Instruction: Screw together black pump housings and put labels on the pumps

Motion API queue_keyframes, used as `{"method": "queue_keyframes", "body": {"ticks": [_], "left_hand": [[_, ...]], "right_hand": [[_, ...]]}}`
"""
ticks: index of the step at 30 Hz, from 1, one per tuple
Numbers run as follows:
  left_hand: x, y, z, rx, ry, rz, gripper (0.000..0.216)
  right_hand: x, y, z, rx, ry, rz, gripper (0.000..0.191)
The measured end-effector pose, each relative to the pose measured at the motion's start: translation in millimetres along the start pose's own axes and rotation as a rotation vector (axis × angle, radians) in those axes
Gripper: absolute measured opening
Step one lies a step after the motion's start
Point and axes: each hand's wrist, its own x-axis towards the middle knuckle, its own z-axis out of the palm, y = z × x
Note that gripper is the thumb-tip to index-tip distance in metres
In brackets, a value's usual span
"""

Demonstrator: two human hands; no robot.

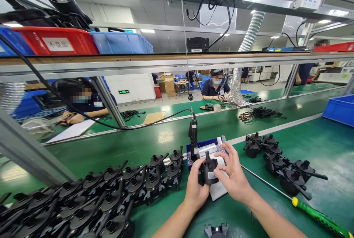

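A heap of black pump bodies [91, 201] covers the green mat [326, 149] at left, a smaller cluster [276, 160] sits at right beside a green-handled screwdriver [318, 216]. A powered driver [193, 138] hangs over what may be a blue screw tray [204, 144]; a blue bin [340, 109] stands far right

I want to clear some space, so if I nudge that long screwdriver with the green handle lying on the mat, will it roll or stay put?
The screwdriver would probably roll: its shaft is thin and round, and its handle looks rounded. It should stay stiff, being a straight rod. The green mat looks smooth and shiny, so it may also slide easily.
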Motion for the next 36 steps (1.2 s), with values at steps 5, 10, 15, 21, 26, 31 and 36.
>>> {"method": "queue_keyframes", "body": {"ticks": [5, 10, 15, 21, 26, 31, 36], "left_hand": [[0.0, 0.9, 0.0, -0.003, -0.003, -0.019, 0.051], [0.9, 2.5, 0.0, -0.003, 0.002, 0.000, 0.051], [1.9, 4.1, -0.7, -0.001, 0.005, 0.004, 0.052], [0.1, 0.9, 0.9, -0.027, 0.025, -0.009, 0.054], [-1.1, 2.2, 0.9, -0.040, 0.083, -0.039, 0.059], [0.2, 2.5, -1.4, 0.016, 0.048, 0.059, 0.057], [0.5, 1.4, -3.8, 0.081, -0.041, 0.270, 0.057]], "right_hand": [[1.6, -2.7, 0.6, -0.046, 0.000, -0.014, 0.075], [1.8, -0.5, 0.8, -0.070, 0.003, -0.025, 0.074], [-0.4, -1.0, 0.0, -0.133, -0.020, -0.068, 0.075], [0.6, 2.7, -10.1, -0.429, -0.116, -0.366, 0.077], [8.4, 8.7, -20.9, -0.443, 0.030, -0.216, 0.081], [3.3, 15.4, -10.9, -0.319, -0.033, 0.006, 0.091], [-3.9, 22.4, 12.1, -0.399, -0.045, -0.024, 0.105]]}}
